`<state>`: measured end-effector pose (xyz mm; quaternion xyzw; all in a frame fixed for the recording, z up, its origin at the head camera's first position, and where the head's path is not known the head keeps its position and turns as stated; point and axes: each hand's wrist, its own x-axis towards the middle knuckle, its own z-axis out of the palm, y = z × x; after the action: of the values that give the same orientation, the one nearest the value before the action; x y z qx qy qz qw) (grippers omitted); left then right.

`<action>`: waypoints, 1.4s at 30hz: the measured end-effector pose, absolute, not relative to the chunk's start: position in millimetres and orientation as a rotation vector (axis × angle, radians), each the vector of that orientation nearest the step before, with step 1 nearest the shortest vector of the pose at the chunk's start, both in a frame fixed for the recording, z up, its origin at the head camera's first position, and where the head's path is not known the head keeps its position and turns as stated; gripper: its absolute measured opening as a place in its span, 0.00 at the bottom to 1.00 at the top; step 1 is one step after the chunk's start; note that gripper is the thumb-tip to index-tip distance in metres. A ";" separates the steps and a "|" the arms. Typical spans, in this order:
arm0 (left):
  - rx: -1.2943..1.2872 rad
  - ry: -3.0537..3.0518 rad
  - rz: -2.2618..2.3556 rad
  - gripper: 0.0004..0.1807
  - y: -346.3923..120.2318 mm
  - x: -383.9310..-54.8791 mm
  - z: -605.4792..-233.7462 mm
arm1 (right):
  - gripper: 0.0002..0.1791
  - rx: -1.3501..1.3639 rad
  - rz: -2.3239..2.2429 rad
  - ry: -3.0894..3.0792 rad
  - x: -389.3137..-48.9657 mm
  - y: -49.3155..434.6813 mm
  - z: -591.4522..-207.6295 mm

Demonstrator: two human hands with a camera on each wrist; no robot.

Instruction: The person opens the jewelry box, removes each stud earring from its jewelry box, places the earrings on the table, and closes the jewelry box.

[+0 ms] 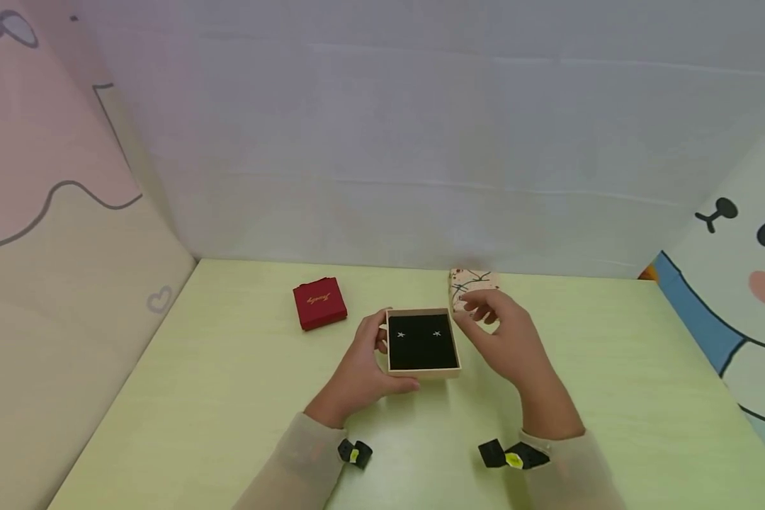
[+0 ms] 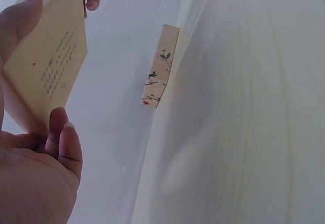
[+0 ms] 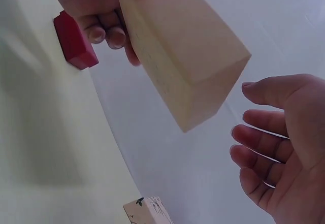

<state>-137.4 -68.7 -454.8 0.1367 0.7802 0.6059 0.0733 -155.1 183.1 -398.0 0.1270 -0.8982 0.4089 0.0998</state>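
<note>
My left hand point(image 1: 366, 372) holds a small cream jewelry box point(image 1: 426, 373) by its left side, raised in front of me and tilted toward me. Inside it is a black pad, with one star-like earring point(image 1: 401, 335) at left and another earring point(image 1: 436, 333) at right. Printed lines of text show on the box's underside point(image 2: 43, 61) in the left wrist view. Just off the box's right side is my right hand point(image 1: 510, 343), its fingers loosely bent and holding nothing. A gap between that hand and the box point(image 3: 203, 41) shows in the right wrist view.
A red box point(image 1: 320, 303) with gold lettering lies on the table point(image 1: 217, 397) to the left. Behind my right hand, at the table's back edge, is a floral-patterned box or lid point(image 1: 474, 278), partly hidden. A pale wall point(image 1: 382, 142) rises behind the table.
</note>
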 end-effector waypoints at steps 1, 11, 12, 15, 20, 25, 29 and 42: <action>0.415 2.343 1.821 0.58 -68.5 -137.1 -454.6 | 0.17 0.389 1.203 -2.642 -152.1 181.4 -397.6; 0.414 2.350 1.789 0.60 -69.3 -137.3 -452.0 | 0.20 0.463 1.183 -2.732 -139.9 174.3 -399.7; 0.410 2.348 1.790 0.60 -69.7 -137.2 -452.5 | 0.20 0.453 1.204 -2.742 -140.1 173.1 -402.3; 0.402 2.346 1.795 0.59 -70.6 -136.9 -455.1 | 0.20 0.422 1.254 -2.745 -140.2 167.3 -409.5; 0.411 2.349 1.801 0.60 -71.5 -136.6 -457.4 | 0.19 0.405 1.261 -2.736 -139.1 158.9 -414.6; 0.423 2.366 1.779 0.65 -72.0 -137.6 -455.1 | 0.17 0.401 1.270 -2.697 -139.0 157.0 -415.1; 0.426 2.387 1.744 0.68 -72.2 -136.9 -452.1 | 0.18 0.395 1.257 -2.699 -138.4 157.6 -415.2; 0.457 2.430 1.689 0.67 -75.2 -136.8 -448.5 | 0.18 0.437 1.206 -2.693 -137.6 157.2 -414.9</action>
<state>-136.8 -75.2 -448.5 0.1523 0.8093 0.5625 0.0734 -137.6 157.2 -414.9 0.1461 -0.8999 0.4032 0.0792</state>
